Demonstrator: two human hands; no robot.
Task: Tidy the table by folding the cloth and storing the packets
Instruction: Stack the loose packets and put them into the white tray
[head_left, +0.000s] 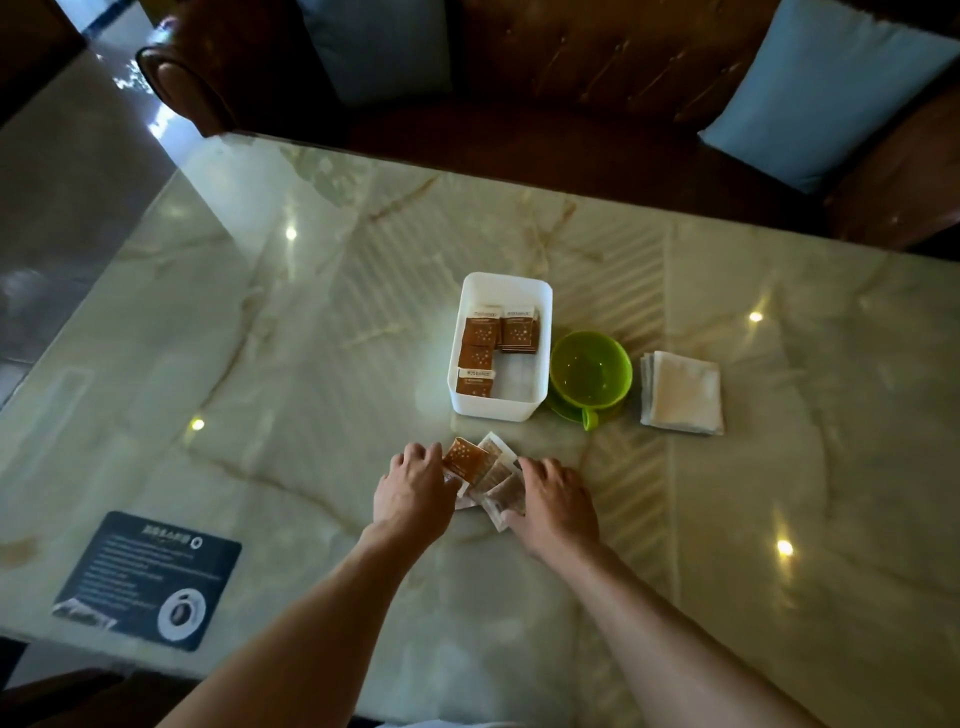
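Currently, both hands bracket a fanned cluster of loose packets (485, 475) lying on the marble table (260, 338), just in front of the white bin (543, 332). The left hand (413, 491) is curled, its fingertips touching the cluster's left edge; the right hand (556, 501) is likewise curled, thumb and fingers pressing the right edge. Whether either hand has lifted a packet clear of the surface cannot be told. Judged from this layout, the step in hand is gathering: sweeping the packets inward into one squared stack should let them drop flat into the bin's bare near-right area, beside the packets already stored (496, 345). The folded cloth (681, 392) lies to the right, apart from the work. A green cup (591, 371) touching the bin's right wall is the nearest obstacle; a dark card (148, 579) lies well to the left.
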